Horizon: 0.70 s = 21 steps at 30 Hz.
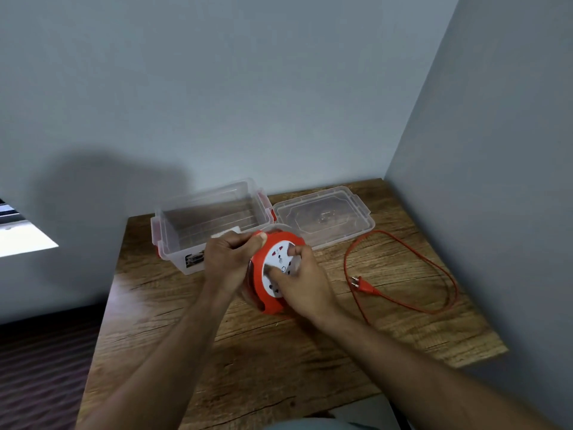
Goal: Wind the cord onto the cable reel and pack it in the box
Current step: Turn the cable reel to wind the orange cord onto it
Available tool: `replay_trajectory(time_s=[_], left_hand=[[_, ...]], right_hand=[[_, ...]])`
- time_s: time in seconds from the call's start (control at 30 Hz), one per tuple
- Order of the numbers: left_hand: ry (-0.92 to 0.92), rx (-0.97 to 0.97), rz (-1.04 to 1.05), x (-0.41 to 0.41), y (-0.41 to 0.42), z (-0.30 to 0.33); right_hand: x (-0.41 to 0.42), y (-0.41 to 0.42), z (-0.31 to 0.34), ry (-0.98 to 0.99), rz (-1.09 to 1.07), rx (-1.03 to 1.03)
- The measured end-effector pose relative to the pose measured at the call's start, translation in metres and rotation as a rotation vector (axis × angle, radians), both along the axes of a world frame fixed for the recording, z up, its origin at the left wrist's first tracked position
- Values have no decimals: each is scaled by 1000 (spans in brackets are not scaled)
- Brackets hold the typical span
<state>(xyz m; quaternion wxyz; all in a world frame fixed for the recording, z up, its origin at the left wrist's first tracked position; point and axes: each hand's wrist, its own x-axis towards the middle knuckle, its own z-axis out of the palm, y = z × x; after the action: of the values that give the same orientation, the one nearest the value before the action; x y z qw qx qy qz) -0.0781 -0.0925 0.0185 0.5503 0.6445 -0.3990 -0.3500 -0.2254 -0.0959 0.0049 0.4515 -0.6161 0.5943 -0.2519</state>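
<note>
A red cable reel point(269, 301) with a white socket face is held tilted above the wooden table point(279, 352). My left hand point(231, 262) grips its upper left rim. My right hand point(302, 279) lies over the white face, fingers pressed on it. An orange cord point(434, 265) runs from under my right wrist in a wide loop across the table's right side and ends in a plug point(361, 284). A clear plastic box point(214, 218) with red latches stands open behind the reel.
The box's clear lid point(325, 215) lies flat to the right of the box, near the back wall. A side wall borders the table on the right. The table's left edge drops to a dark floor.
</note>
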Motion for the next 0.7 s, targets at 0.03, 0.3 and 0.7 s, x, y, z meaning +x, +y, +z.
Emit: replay_trajectory(time_s=[0.03,0.3,0.7], left_hand=[[4,12,-5,0,1,-2],[18,109,-68,2,0,-3],[-113,206,-167,7,-9,2]], right_hand=[[3,1,-1,-99,-58,127],[-5,4,-1,-229,-106,207],[-69,-22,2,831,934,-882]])
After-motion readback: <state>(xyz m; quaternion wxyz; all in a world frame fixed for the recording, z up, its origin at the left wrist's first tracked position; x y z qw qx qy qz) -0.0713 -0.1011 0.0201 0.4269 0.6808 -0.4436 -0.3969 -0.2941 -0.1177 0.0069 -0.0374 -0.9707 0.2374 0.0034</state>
